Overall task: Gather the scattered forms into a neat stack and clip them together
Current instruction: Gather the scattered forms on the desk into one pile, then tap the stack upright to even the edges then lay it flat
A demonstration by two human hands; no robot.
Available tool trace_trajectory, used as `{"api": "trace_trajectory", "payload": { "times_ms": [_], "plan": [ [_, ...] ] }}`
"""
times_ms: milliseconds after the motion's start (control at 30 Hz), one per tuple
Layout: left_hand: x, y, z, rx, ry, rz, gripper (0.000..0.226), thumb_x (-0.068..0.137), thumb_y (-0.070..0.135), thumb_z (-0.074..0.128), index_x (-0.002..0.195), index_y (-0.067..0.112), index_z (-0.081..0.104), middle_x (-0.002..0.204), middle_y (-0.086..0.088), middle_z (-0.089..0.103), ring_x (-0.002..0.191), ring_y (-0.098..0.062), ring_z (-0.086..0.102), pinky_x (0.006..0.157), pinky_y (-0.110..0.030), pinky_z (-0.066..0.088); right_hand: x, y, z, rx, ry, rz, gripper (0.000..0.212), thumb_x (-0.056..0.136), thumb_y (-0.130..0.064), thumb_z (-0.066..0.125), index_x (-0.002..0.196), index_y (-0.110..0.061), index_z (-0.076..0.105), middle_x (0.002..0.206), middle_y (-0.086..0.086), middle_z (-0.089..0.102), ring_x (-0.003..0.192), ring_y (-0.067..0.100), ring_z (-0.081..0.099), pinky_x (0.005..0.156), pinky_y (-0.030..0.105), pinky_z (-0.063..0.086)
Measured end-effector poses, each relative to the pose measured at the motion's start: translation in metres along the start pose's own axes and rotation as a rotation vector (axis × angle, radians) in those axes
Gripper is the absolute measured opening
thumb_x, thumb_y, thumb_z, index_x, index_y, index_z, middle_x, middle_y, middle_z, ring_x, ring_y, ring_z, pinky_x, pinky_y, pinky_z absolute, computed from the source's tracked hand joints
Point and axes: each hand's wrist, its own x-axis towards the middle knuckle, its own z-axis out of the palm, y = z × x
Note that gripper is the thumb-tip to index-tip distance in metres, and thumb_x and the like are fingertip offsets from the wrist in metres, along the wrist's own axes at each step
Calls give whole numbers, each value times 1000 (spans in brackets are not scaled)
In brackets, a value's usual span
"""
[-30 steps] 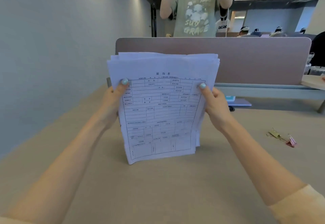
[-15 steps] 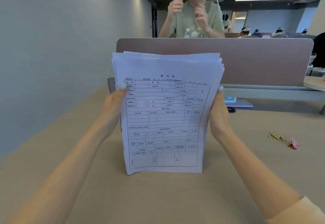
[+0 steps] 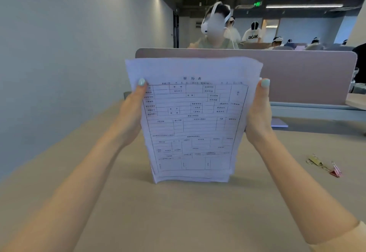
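A stack of forms [image 3: 193,121] stands upright in mid-frame, its bottom edge down at the beige desk [image 3: 178,212]. The left hand [image 3: 131,113] and right hand [image 3: 257,113] clasp its side edges, thumbs on the printed front sheet. Two binder clips [image 3: 324,165], one gold and one pink, lie on the desk well to the right. A mauve divider panel [image 3: 297,73] rises behind the stack, with a headset-wearing person [image 3: 215,32] beyond it.

One stack of forms [image 3: 193,121], two hands (left hand [image 3: 132,113], right hand [image 3: 257,113]) and two binder clips, one gold clip [image 3: 315,160] and one pink clip [image 3: 335,171], can be counted here.
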Motion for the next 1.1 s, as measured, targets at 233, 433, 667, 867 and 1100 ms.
{"api": "trace_trajectory", "payload": {
  "times_ms": [233, 433, 667, 867, 1100],
  "plan": [
    [8, 18, -5, -32, -165, 19, 22, 85, 38, 50, 105, 34, 58, 89, 20, 74, 87, -2, 70, 70, -24, 57, 10, -12, 2, -15, -82, -145, 36, 78, -41, 66, 106, -23, 56, 81, -21, 66, 74, -6, 63, 64, 12, 49],
    [17, 38, -11, -224, -283, 167, 41, 82, 7, 44, 106, 35, 63, 121, 14, 63, 101, -9, 65, 76, -28, 56, 25, -23, -11, 171, -281, -18, 37, 89, -4, 50, 111, -33, 56, 113, -14, 65, 96, 7, 66, 71, 27, 55],
    [26, 38, -3, -103, -233, 157, 20, 87, 33, 42, 74, 21, 51, 108, 12, 70, 90, -10, 67, 68, -27, 56, 33, -24, -9, 308, -352, 69, 14, 86, -18, 46, 85, -25, 58, 114, -8, 67, 96, 11, 66, 77, 30, 54],
    [30, 31, -6, -81, -147, 173, 27, 88, 35, 44, 67, 25, 59, 101, 14, 73, 88, -8, 67, 70, -26, 54, 32, -24, -8, 221, -326, 59, 34, 96, -26, 39, 66, -20, 55, 101, -12, 74, 92, 11, 68, 74, 31, 56],
    [35, 20, -8, -93, -30, 125, 16, 81, 34, 54, 75, 21, 61, 84, 8, 75, 77, -10, 69, 63, -26, 56, 30, -25, 0, 116, -214, -3, 37, 98, -28, 35, 64, -15, 44, 89, -10, 76, 85, 11, 70, 77, 32, 55]
  ]
}}
